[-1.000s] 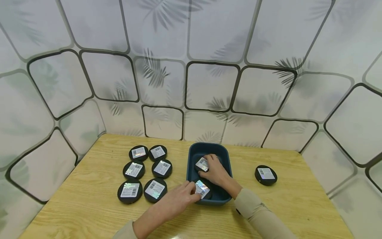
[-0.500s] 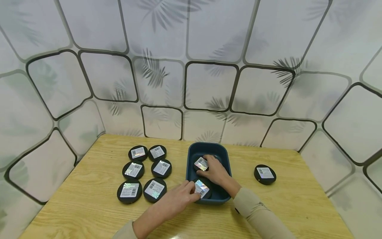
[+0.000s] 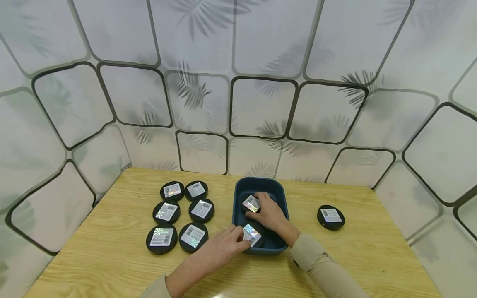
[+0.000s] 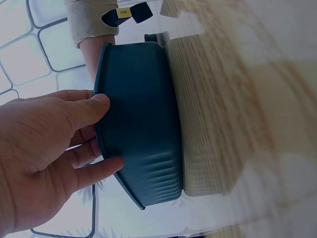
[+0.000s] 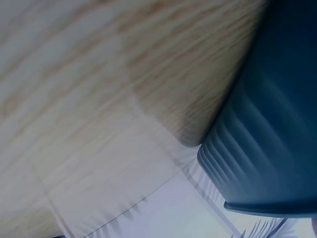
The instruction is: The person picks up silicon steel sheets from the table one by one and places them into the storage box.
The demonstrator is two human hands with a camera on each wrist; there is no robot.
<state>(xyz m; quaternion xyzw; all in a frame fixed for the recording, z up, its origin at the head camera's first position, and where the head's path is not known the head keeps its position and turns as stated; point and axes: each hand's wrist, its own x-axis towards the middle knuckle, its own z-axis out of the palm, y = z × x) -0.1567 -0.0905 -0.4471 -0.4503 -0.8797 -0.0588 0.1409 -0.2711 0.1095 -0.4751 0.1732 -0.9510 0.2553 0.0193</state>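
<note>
A dark blue rectangular bin [image 3: 260, 179] stands on the wooden table with two thick black discs inside, each with a white barcode label and a shiny sticker. My left hand [image 3: 223, 247] reaches over the bin's near left corner and pinches the near disc [image 3: 252, 235] at its left edge. In the left wrist view, the thumb and a finger of that hand [image 4: 44, 144] overlap the bin's rim. My right hand [image 3: 270, 212] reaches in from the right, with curled fingers holding the far disc [image 3: 251, 203]. The right wrist view has mainly the bin's ribbed outer wall [image 5: 267, 129].
Several similar discs [image 3: 166, 212] lie label up in two columns left of the bin. A single disc [image 3: 331, 217] lies on the right side of the table [image 3: 357, 256]. A patterned curtain [image 3: 264, 107] surrounds the back and sides.
Both hands stay where they were, on the same two discs in the bin. Only a slight shift of the whole head view shows.
</note>
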